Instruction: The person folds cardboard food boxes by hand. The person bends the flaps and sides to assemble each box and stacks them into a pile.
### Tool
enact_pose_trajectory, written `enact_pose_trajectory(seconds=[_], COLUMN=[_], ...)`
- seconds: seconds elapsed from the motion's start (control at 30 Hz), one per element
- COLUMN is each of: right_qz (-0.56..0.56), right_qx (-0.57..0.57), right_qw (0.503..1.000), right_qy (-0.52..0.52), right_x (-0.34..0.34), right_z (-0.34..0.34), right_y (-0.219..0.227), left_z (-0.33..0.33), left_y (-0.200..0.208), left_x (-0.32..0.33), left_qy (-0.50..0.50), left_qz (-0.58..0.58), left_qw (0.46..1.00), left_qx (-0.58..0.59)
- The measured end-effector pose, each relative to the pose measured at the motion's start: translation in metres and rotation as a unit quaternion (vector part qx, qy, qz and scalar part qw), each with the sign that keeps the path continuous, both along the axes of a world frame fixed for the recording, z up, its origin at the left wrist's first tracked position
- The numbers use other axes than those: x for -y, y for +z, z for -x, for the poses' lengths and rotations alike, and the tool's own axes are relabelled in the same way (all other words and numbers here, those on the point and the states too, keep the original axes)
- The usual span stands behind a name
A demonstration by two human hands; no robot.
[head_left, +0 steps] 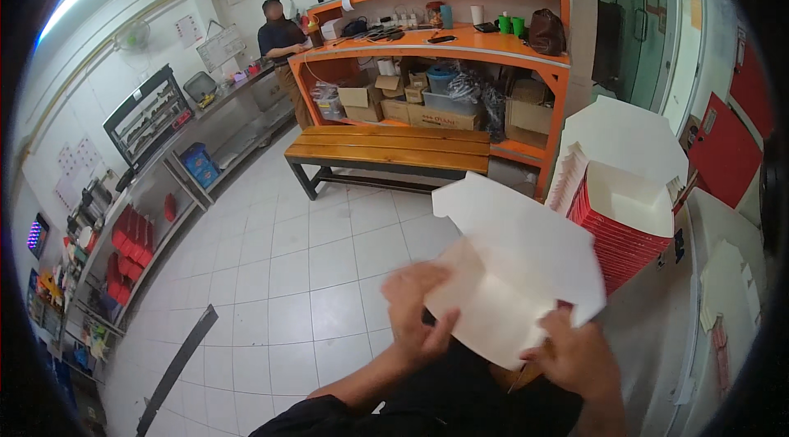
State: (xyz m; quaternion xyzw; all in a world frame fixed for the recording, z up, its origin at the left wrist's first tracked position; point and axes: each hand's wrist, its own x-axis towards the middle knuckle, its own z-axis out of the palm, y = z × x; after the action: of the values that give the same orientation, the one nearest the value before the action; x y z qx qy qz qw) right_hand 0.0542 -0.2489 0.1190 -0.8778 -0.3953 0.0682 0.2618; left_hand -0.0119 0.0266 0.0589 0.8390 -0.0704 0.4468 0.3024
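Cardboard food box [501, 301], white inside, is held in the air before the person's torso, its hollow facing up and its broad lid flap raised away from the body; held so close and tilted this way, its walls and folds are probably easy to see and reach. Red-sided boxes [612, 248] stand nested in a tall stack just beyond it on the right, likely put there to be within short reach and nested to save room. The right hand [582, 359] grasps the near right corner, fingers bent over the card, and seems to bear the weight. The left hand [417, 314] is at the left edge, thumb parted from curled fingers, wrist cocked upward; blur hides whether it pinches the card or only hovers beside it. Both forearms rise from the lower edge, the left one slanting inward.
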Motion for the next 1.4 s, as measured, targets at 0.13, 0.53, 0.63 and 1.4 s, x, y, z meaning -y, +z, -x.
enact_pose_trajectory(seconds=[0.13, 0.53, 0.63, 1.4], right_qz=[-0.052, -0.064, -0.146, 0.268], right_qx=[0.175, 0.352, 0.202, 0.162], right_qw=[0.974, 0.850, 0.874, 0.875], right_qy=[-0.136, -0.386, -0.417, -0.370], right_x=[0.044, 0.116, 0.110, 0.128], right_z=[0.009, -0.145, -0.166, -0.271], right_y=[0.019, 0.064, 0.098, 0.052], left_z=[-0.035, -0.126, -0.153, -0.267], left_y=[0.039, 0.121, 0.124, 0.059], left_x=[0.004, 0.091, 0.095, 0.067], left_qy=[-0.265, -0.336, -0.444, -0.359], left_qz=[0.304, -0.064, 0.196, -0.143], left_qw=[0.912, 0.921, 0.872, 0.922], left_qx=[-0.072, 0.185, 0.064, 0.040])
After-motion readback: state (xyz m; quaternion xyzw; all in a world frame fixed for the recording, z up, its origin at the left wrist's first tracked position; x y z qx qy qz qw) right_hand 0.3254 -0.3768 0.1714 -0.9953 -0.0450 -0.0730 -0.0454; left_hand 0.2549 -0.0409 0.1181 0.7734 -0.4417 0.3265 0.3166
